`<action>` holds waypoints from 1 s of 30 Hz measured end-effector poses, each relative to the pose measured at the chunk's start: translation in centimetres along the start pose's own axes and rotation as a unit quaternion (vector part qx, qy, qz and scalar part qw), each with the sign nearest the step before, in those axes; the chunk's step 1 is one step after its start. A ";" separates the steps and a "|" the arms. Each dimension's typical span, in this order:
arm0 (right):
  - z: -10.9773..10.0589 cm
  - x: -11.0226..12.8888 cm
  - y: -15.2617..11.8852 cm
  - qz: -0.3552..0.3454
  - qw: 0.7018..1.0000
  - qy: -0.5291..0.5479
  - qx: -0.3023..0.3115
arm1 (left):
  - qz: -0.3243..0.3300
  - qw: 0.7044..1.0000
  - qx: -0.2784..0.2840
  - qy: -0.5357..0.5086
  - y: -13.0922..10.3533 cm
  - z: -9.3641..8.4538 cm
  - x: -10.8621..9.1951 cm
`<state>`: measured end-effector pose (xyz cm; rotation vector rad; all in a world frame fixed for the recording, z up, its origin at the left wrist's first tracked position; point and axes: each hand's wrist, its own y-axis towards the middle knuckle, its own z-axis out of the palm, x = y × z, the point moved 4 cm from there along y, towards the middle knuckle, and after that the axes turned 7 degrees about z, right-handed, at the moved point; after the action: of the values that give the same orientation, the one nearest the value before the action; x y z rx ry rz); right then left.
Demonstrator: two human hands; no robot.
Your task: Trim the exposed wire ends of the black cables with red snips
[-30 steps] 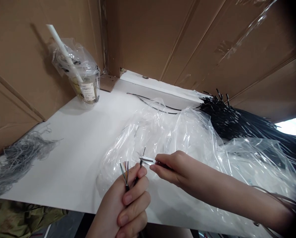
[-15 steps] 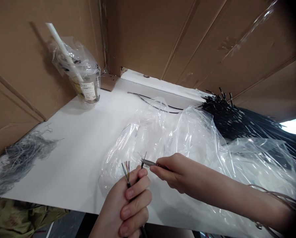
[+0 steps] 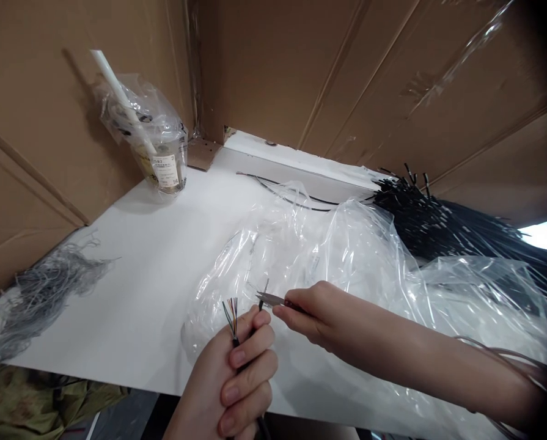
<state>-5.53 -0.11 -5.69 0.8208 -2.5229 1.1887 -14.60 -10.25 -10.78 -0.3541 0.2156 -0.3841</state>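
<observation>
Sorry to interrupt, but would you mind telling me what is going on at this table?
A person's left hand grips black cables with thin coloured wires fanned out of one end. The right hand holds a small metal tool against the tip of the other cable. Crumpled clear plastic lies behind, beside a heap of black cables and grey wire scraps.

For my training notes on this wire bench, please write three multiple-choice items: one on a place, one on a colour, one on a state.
1. Where is the drink cup?
A. far left corner of the table
B. near right edge
C. under the table

2. What colour is the big cable bundle at the right?
A. white
B. black
C. red

3. How is the left hand?
A. flat open
B. closed round cables
C. out of view

Answers:
1 A, it stands by the cardboard walls.
2 B, all strands look black.
3 B, fingers wrap the cables, coloured wires sticking out.
</observation>
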 end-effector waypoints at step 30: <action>-0.7 -0.2 0.0 0.096 0.970 0.163 0.152 | 0.002 1.000 -0.010 -0.002 0.1 0.6 0.5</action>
<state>-5.40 0.48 -5.31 0.3995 -2.2205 1.6512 -13.94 -10.19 -10.28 -0.3748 0.2174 -0.3772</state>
